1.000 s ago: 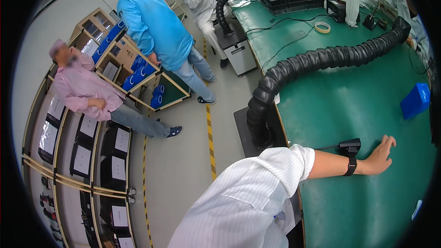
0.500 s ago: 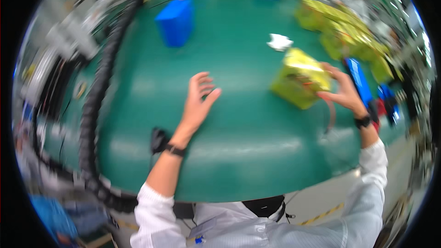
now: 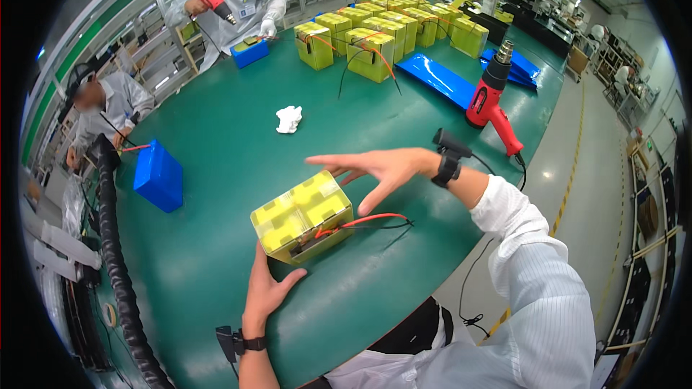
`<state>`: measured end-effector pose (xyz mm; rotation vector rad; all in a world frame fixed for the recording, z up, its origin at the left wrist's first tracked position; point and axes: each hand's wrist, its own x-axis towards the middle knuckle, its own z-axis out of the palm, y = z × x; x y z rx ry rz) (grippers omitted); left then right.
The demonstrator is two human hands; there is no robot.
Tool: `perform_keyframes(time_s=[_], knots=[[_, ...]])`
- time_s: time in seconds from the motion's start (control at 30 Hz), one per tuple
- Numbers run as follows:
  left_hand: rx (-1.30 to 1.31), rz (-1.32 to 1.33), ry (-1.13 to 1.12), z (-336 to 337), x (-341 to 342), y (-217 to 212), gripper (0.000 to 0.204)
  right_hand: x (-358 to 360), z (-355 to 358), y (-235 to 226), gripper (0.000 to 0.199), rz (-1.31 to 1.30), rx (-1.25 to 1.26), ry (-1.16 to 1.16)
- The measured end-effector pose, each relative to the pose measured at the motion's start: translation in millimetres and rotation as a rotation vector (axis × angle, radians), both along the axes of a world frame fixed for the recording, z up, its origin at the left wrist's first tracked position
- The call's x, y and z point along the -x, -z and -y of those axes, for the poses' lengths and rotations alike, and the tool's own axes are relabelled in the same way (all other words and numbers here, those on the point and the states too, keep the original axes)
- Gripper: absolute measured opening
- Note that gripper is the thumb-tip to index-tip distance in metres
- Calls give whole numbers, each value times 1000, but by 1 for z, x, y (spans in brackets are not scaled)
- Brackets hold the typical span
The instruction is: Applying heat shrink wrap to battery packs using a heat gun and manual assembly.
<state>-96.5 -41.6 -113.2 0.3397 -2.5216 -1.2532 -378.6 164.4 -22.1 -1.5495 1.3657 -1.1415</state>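
A yellow-wrapped battery pack with red and black leads sits on the green table before me. My left hand rests at its near left side, thumb spread away and the fingertips partly hidden by the pack. Above its far right corner, my right hand is open, fingers stretched out and thumb apart, not closed round it. The pack's leads trail to the right below that hand.
A red heat gun and blue sleeves lie at right. Several yellow packs stand at the back. A blue-wrapped pack, white crumpled piece and black hose are leftward. A co-worker holds another heat gun.
The yellow battery pack has moved from my right hand's grip at the right to the table in front of me. My right hand has let go; my left hand now meets the pack. The view has turned.
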Motion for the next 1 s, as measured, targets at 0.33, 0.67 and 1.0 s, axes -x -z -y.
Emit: perform_keyframes(time_s=[0.33,0.67,1.0], knots=[[-33,-28,-2,5,11,6,68,237,-95,92,40,-1415,-451,1531],[29,-14,45,5,8,-4,71,248,-109,96,14,-1717,-522,1540],[-99,-65,40,1,15,9,101,42,-115,34,14,-1454,-212,1322]])
